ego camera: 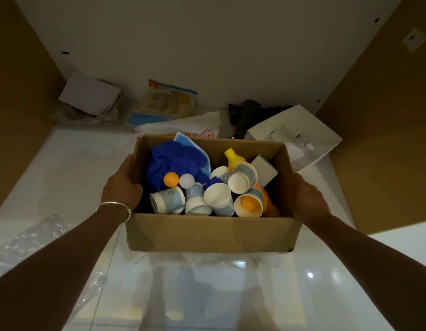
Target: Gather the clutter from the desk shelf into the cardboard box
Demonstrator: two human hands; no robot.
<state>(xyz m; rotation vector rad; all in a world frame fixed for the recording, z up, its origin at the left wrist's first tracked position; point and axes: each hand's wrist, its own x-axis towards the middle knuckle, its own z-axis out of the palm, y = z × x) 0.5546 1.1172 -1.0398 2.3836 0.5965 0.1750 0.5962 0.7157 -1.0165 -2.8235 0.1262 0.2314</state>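
Cardboard box held at both side walls, part-filled

Cardboard box [207,232] is seen low-centre on the glossy white shelf surface [64,168], open top facing up. It is clasped from both sides: left hand [122,186] is wrapped over the left wall w/ fingers curled inside the rim; right hand [307,199] is pressed flat against the right wall's outside. Whether the base is resting on the shelf or lifted just clear can't be told.

Contents: several paper cups [216,199] tipped on their sides, an orange ball [171,179] touching a white ball [186,180], blue cloth [169,161] w/ a face mask [185,140] at the back-left corner, a yellow-capped bottle [232,156] and a small white carton [264,168] at the back-right.

Not yet gathered, behind the box: a white plastic bag [183,123], a black crumpled item [250,111], a white moulded insert [298,134], a zip bag [169,101], a grey card [88,95]. Clear crinkled plastic [28,237] lies near the left forearm.

Handling, as judged: load is likely light (paper, cloth, hollow balls), so the box should shift easily. Walls are thin corrugated board and would bow if squeezed hard; grip is best kept low on the side walls or under the base. Balls & cups are loose and would roll if the box is tilted, so it should be kept level.
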